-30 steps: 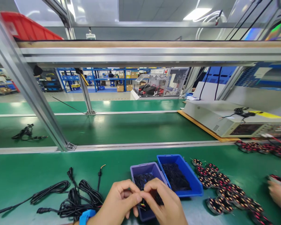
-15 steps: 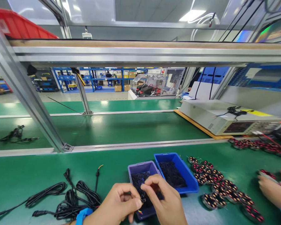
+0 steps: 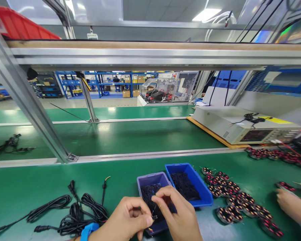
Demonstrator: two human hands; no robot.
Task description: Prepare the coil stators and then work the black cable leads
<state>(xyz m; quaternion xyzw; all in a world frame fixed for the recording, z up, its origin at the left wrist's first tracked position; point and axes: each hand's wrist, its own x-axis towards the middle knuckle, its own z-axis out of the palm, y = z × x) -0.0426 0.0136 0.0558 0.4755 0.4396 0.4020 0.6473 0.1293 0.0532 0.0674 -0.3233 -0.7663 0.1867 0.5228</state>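
My left hand (image 3: pixel 126 219) and my right hand (image 3: pixel 178 217) meet at the bottom centre, both pinched on a thin wire end (image 3: pixel 152 221) with coloured tips, over a purple bin (image 3: pixel 144 180) of small black pieces. A blue band is on my left wrist. A blue bin (image 3: pixel 190 174) with more black pieces stands just right of the purple one.
Coiled black cables (image 3: pixel 75 214) lie to the left on the green mat. Several round copper-wound coils (image 3: pixel 238 201) are spread to the right, where another person's hand (image 3: pixel 291 204) works. A grey instrument box (image 3: pixel 240 125) sits at back right. An aluminium frame post (image 3: pixel 35 110) slants at left.
My fingers have shifted slightly on the wire end; my right hand has moved a little up over the purple bin. The other person's hand at the right has come further into view.
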